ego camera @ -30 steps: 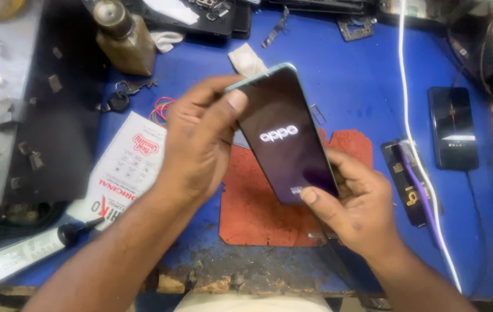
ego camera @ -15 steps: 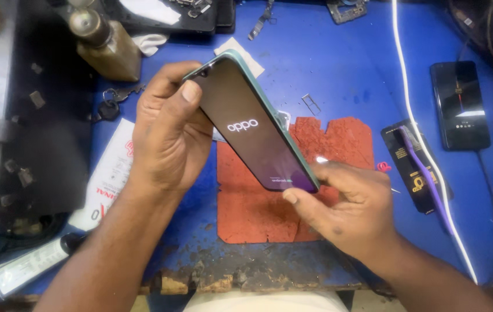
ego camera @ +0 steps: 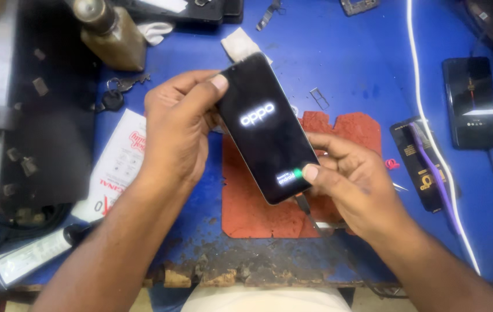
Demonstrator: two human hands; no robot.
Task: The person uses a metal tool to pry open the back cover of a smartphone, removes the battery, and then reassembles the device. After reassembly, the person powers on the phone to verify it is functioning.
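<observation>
**Both hands on a lit smartphone at frame centre**

Your left hand [ego camera: 177,124] is closed around the top end of the smartphone [ego camera: 265,130], thumb pressed on its upper corner. Your right hand [ego camera: 353,179] pinches the bottom end, thumb on the glass. The phone is a glossy black slab with rounded corners, its screen showing white lettering, held tilted above a rough red mat [ego camera: 246,208] with notched edges. Below that is the scuffed blue table [ego camera: 344,63]. At right, a white cable [ego camera: 425,127] runs past a second dark phone [ego camera: 472,101]; a brass-coloured bottle [ego camera: 110,34] stands upper left.
</observation>
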